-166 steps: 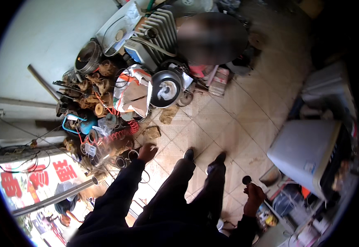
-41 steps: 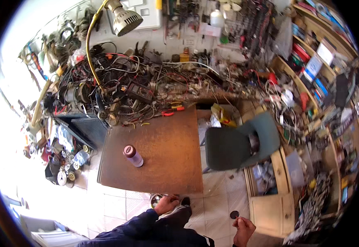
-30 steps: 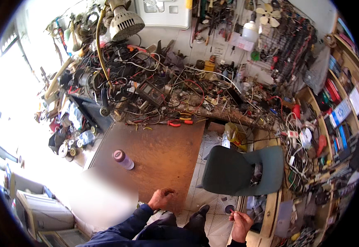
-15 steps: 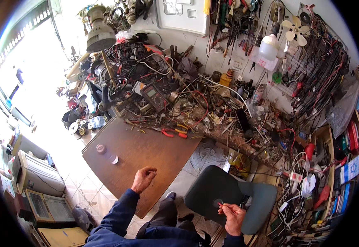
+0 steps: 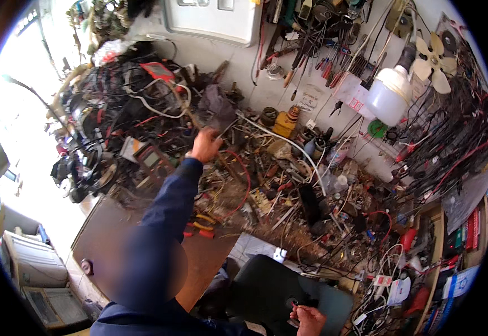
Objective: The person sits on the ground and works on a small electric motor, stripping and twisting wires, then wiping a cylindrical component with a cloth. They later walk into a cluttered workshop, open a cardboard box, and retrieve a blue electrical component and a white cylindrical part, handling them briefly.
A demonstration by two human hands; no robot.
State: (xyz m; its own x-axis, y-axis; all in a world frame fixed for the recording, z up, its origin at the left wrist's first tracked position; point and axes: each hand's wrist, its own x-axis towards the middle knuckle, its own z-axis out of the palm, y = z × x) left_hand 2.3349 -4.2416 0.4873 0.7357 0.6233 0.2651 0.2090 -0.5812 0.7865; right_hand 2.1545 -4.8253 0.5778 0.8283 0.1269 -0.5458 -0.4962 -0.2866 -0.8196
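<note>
Resting low over the dark green chair seat (image 5: 266,291) at the near edge of the scene, the right hand (image 5: 309,320) was curled shut around a small dark object (image 5: 295,305), too small to identify. Just left of the chair lay the brown table (image 5: 199,263), with a small round cap (image 5: 87,266) near its left edge and red-handled pliers (image 5: 200,229) at its far edge, where the clutter began. Beyond that, the left arm in a dark blue sleeve (image 5: 168,207) stretched out over the far part of the table, and the left hand (image 5: 205,144) was pinched closed on a thin wire or rod (image 5: 191,119) among the tangled black and red cables (image 5: 115,106). Farther right stood a yellow bottle (image 5: 286,123). On the wall behind hung screwdrivers (image 5: 317,61), a white bulb-shaped lamp (image 5: 388,99) and a pale fan blade (image 5: 431,63).
</note>
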